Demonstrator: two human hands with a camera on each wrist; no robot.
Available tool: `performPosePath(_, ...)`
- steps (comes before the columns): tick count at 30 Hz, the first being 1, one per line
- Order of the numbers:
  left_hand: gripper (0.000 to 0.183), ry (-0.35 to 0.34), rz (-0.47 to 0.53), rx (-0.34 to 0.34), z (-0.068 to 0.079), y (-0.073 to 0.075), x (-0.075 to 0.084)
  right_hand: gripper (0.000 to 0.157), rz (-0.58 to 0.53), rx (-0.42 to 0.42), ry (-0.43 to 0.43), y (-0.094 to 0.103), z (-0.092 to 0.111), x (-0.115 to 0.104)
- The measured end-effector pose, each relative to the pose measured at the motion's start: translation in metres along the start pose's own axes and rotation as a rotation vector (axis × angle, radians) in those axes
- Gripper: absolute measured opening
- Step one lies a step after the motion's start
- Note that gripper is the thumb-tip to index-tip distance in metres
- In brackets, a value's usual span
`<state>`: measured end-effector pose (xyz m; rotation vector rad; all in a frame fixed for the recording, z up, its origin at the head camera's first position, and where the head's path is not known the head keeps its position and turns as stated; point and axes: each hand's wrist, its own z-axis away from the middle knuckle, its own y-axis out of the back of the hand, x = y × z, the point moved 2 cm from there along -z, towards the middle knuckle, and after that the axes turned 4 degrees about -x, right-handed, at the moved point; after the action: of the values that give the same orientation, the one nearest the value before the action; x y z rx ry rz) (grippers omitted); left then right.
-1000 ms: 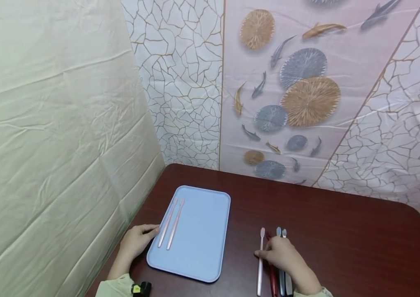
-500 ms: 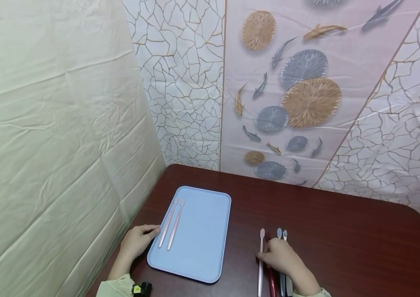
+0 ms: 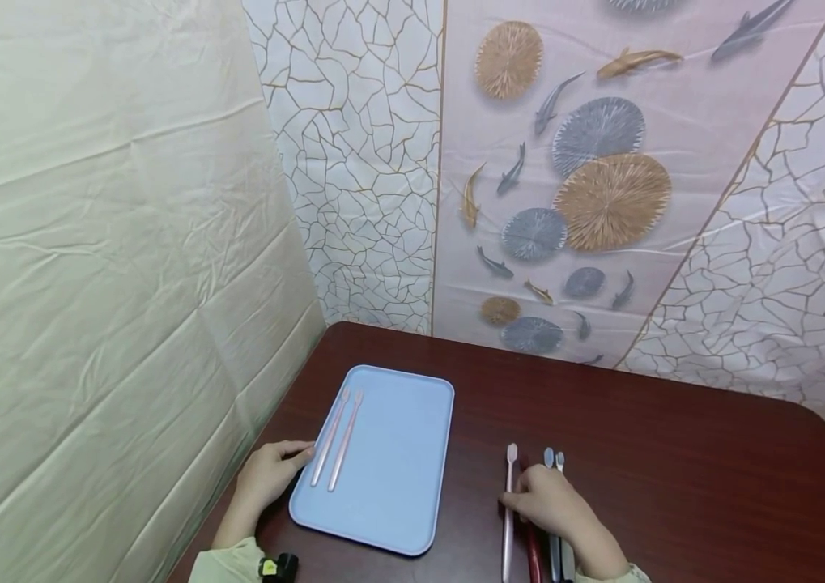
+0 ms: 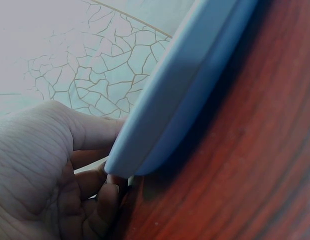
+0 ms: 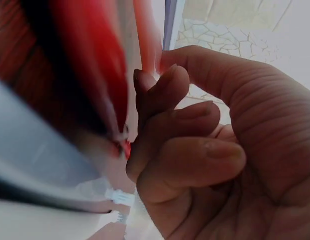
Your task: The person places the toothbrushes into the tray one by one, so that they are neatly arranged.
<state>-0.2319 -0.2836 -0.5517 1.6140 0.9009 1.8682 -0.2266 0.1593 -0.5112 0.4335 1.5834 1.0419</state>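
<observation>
On dark wood (image 3: 623, 437), hands (image 3: 269, 474) (image 3: 549, 495) pinch a blue tray (image 3: 397, 453) and (the right, apparently) a pink toothbrush (image 3: 508, 536).

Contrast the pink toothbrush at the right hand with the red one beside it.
The pink toothbrush is pale; the red toothbrush is dark. The right hand pinches the pink toothbrush, but not the red toothbrush, which it partly hides. Both are slim and run roughly parallel.

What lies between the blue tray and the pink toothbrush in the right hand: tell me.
Just bare dark table between the blue tray and the pink toothbrush that the right hand pinches, seen in the head view.
</observation>
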Motion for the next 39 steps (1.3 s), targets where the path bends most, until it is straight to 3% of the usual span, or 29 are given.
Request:
performPosePath(18, 0.033, -0.012, -0.005, 0.0, 0.0, 0.001, -0.001, 0.035, -0.004, -0.031, 0.011, -0.002, -0.029, -0.038)
performPosePath(27, 0.034, -0.009, -0.003, -0.01, 0.0, -0.001, -0.001, 0.037, -0.058, -0.071, 0.073, -0.009, -0.054, -0.064)
performPosePath(39, 0.034, 0.0, 0.016, -0.015, 0.0, 0.0, -0.001, 0.03, -0.107, -0.12, 0.065, -0.027, -0.102, -0.103)
